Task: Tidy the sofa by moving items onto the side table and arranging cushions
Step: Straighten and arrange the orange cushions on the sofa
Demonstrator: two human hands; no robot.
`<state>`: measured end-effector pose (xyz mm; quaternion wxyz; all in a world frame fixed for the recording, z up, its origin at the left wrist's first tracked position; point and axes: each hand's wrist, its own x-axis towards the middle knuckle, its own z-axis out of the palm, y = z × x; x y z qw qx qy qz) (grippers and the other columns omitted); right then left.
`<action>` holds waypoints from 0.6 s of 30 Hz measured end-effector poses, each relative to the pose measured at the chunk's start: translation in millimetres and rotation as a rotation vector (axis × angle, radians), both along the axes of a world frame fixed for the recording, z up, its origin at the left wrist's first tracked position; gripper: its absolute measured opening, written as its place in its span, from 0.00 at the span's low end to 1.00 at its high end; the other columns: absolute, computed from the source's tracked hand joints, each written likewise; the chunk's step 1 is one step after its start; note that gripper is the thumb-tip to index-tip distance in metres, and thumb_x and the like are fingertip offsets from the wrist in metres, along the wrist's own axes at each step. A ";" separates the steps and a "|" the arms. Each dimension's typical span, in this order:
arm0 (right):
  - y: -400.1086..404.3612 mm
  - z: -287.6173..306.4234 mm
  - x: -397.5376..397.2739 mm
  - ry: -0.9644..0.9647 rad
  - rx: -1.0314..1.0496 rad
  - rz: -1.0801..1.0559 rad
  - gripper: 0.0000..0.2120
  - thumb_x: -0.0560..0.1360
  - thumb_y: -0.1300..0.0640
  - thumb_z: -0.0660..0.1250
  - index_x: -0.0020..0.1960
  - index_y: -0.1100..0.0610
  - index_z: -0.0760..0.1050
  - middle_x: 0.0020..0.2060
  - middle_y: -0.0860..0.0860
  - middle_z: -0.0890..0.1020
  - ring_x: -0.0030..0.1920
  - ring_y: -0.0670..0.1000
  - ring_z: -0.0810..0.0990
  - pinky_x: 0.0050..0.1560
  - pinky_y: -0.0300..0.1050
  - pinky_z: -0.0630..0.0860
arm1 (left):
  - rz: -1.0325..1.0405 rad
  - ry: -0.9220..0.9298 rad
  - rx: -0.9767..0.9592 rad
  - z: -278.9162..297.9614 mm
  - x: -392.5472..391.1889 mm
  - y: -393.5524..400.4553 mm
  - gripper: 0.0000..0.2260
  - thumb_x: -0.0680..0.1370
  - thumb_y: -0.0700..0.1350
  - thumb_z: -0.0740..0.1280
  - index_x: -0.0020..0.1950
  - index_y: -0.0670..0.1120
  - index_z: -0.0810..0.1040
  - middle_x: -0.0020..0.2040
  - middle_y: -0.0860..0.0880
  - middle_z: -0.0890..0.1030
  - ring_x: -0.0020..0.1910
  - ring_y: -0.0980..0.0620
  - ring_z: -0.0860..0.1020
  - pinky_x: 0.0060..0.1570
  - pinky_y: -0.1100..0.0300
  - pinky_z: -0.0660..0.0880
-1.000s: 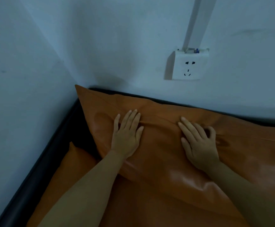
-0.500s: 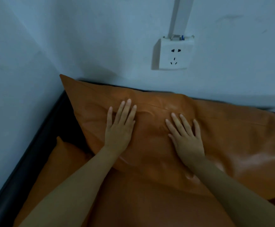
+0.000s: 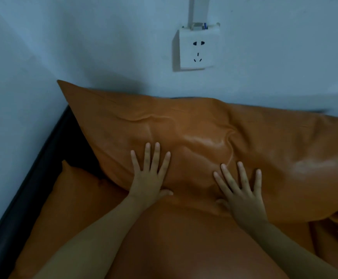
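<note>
I note both hands lower on back cushion (image 3: 184,133) than a second ago. Left hand (image 3: 149,178), right hand (image 3: 242,190) flat, fingers spread, gripping nothing. Cushion against wall (image 3: 83,47), corner; smoothing likely near done.

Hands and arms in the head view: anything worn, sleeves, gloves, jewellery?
Nothing worn. The left hand and right hand are bare, with no gloves, and no rings or watch visible. Both forearms are uncovered right to the frame edge; no sleeve shows. Light is dim, so fine marks can't be judged.
</note>
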<state>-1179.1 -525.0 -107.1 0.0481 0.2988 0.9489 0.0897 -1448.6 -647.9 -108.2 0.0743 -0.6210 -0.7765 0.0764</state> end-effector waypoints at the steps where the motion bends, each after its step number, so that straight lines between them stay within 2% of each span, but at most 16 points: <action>1: 2.5 -3.0 -0.6 0.028 0.021 0.014 0.34 0.75 0.41 0.53 0.78 0.51 0.54 0.76 0.54 0.59 0.75 0.66 0.53 0.69 0.75 0.47 | -0.010 0.018 0.012 -2.4 -0.6 1.9 0.59 0.63 0.74 0.65 0.78 0.42 0.38 0.76 0.33 0.41 0.75 0.30 0.45 0.65 0.24 0.46; 4: 7.1 -9.3 2.7 0.173 0.068 0.096 0.23 0.83 0.47 0.48 0.75 0.53 0.60 0.74 0.55 0.64 0.73 0.69 0.57 0.68 0.75 0.52 | -0.063 0.036 0.056 -9.6 -5.9 3.7 0.49 0.71 0.68 0.61 0.78 0.40 0.43 0.75 0.30 0.47 0.74 0.28 0.49 0.66 0.25 0.46; 6: 8.8 -9.2 4.7 0.251 0.094 0.157 0.21 0.83 0.54 0.48 0.74 0.54 0.64 0.72 0.55 0.67 0.72 0.71 0.59 0.66 0.77 0.54 | -0.096 0.041 0.069 -11.8 -8.7 1.8 0.41 0.75 0.65 0.57 0.78 0.40 0.48 0.75 0.31 0.52 0.73 0.28 0.51 0.65 0.24 0.46; 9: 4.3 -5.8 7.8 0.294 0.100 0.212 0.20 0.83 0.52 0.49 0.72 0.55 0.64 0.70 0.53 0.69 0.70 0.72 0.61 0.63 0.79 0.56 | -0.164 0.038 0.102 -10.4 -10.2 -7.7 0.33 0.78 0.59 0.57 0.76 0.40 0.55 0.73 0.31 0.58 0.72 0.27 0.56 0.63 0.23 0.51; 12: -5.9 1.8 12.4 0.293 0.055 0.252 0.21 0.81 0.51 0.52 0.72 0.55 0.64 0.69 0.51 0.71 0.69 0.72 0.63 0.61 0.79 0.59 | -0.226 0.022 0.119 -3.8 -10.1 -22.9 0.29 0.78 0.53 0.58 0.75 0.41 0.58 0.72 0.31 0.63 0.71 0.28 0.58 0.60 0.22 0.57; 15: -13.1 15.0 15.8 0.354 0.010 0.263 0.20 0.84 0.51 0.44 0.70 0.53 0.65 0.67 0.50 0.72 0.67 0.72 0.66 0.59 0.79 0.61 | -0.235 -0.029 0.107 13.9 -8.1 -30.3 0.27 0.77 0.53 0.55 0.73 0.42 0.61 0.70 0.32 0.68 0.70 0.29 0.63 0.56 0.22 0.61; 16: -13.4 19.8 18.2 0.372 0.007 0.263 0.19 0.84 0.52 0.44 0.70 0.53 0.66 0.66 0.50 0.73 0.67 0.72 0.67 0.59 0.79 0.62 | -0.232 -0.041 0.096 21.0 -6.6 -31.2 0.27 0.77 0.53 0.54 0.73 0.42 0.61 0.69 0.33 0.69 0.69 0.30 0.65 0.56 0.22 0.62; 18: -11.1 30.3 24.2 0.381 -0.013 0.264 0.18 0.81 0.57 0.51 0.70 0.52 0.65 0.65 0.50 0.75 0.66 0.71 0.68 0.60 0.78 0.62 | -0.227 -0.054 0.074 32.1 -1.3 -31.9 0.26 0.77 0.54 0.54 0.72 0.42 0.63 0.68 0.33 0.71 0.68 0.31 0.67 0.54 0.23 0.64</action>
